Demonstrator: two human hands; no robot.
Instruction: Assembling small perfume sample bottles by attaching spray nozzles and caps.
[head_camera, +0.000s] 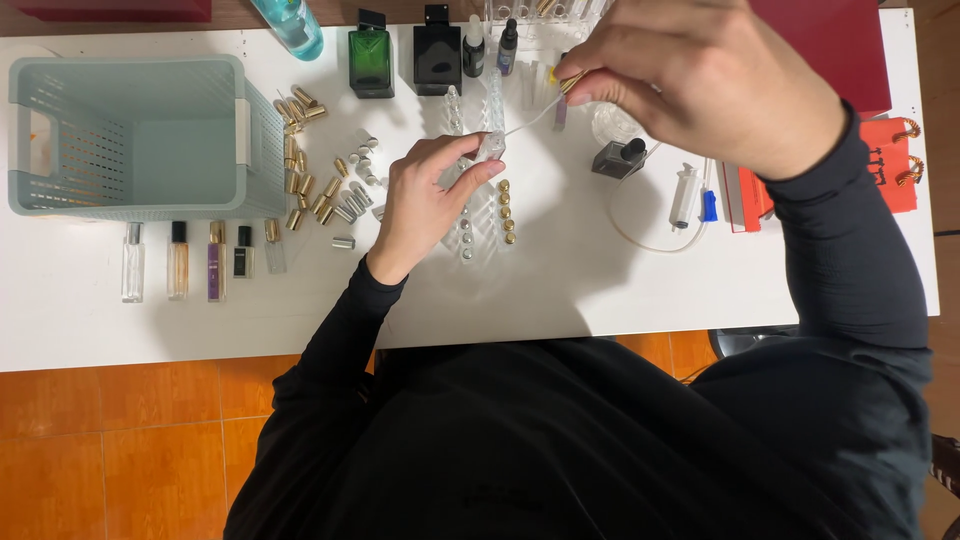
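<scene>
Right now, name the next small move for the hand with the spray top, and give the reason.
Probably lower the right hand so the thin dip tube slides into the small clear vial held by the left hand. The tube's tip sits just beside the vial's mouth, not yet inside.

Bright, even light falls from overhead onto the white worktop (620, 290), which nearly washes out toward its left end. Soft grey shadows spread under the left hand (425, 200) and below the raised right hand (705, 75), reaching down and right. The right hand, close to the camera, looks large and slightly soft. The clear vials blur into the white. The black sleeves show almost no detail.
</scene>
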